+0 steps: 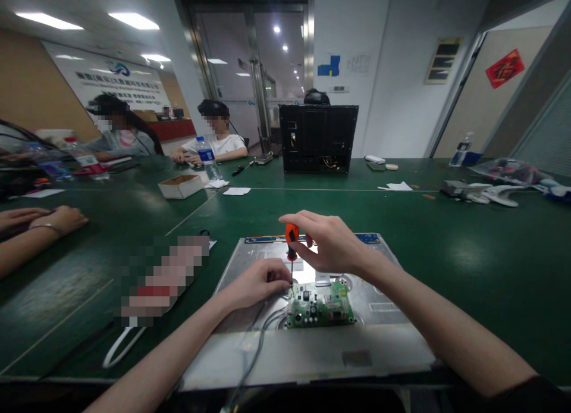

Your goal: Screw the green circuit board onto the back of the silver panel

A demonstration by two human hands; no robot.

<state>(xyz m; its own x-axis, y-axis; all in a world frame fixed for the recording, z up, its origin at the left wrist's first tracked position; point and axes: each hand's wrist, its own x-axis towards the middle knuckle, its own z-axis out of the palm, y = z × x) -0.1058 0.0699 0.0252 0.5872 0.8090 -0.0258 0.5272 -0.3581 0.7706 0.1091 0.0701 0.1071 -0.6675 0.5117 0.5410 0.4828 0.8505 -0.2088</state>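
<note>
Our right hand (328, 243) grips the orange-handled screwdriver (291, 246) above the small green circuit board (320, 306); our left hand (259, 282) pinches its shaft beside the board

Right of the metal panel (383, 294) the worktop (482, 252) is bare; left, a blurred object (165, 279) blocks passage.

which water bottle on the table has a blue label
The bottle by the seated person in the white shirt; the one at far left has a red label.
</note>
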